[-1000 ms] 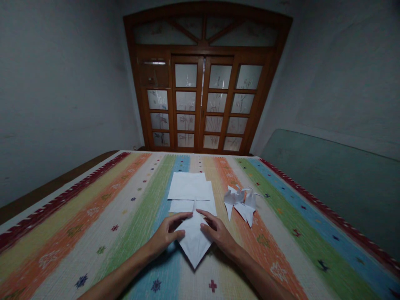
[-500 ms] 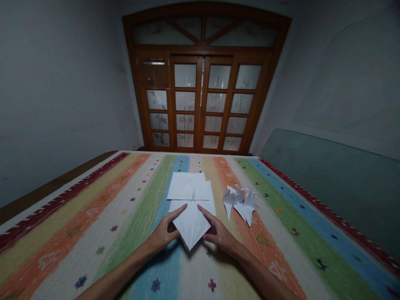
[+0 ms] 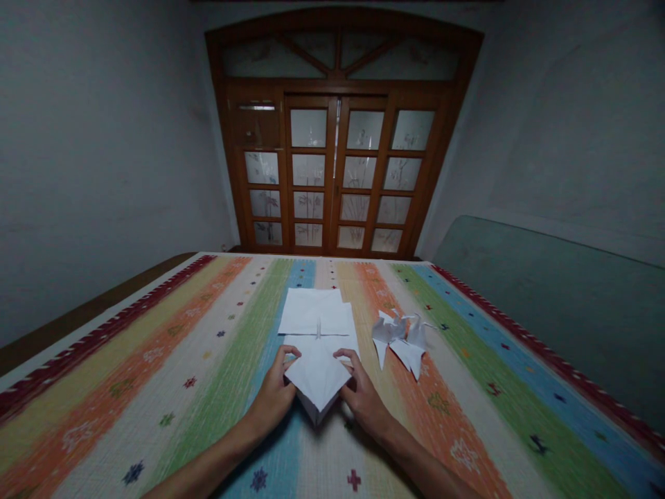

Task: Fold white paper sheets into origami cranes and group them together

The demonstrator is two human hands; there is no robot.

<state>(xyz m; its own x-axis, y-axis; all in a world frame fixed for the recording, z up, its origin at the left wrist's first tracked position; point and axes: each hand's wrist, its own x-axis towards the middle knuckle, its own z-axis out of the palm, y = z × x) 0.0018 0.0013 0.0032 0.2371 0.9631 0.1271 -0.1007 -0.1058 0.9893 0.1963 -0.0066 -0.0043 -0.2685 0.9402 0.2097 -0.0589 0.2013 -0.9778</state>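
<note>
Both hands have drawn inward since the earlier frame, the left hand and right hand now gripping a folded paper from either side; its point aims toward the wearer, over the striped bedspread; the left fingers curl lightly around the left corner; the right fingers pinch the right corner, neither hand spread wide; behind it, overlapping the paper's top edge, lie flat white sheets, a crease running down them; to the right, well clear of the hands, sit two paper cranes; wooden glazed doors stand beyond the bed.
</note>
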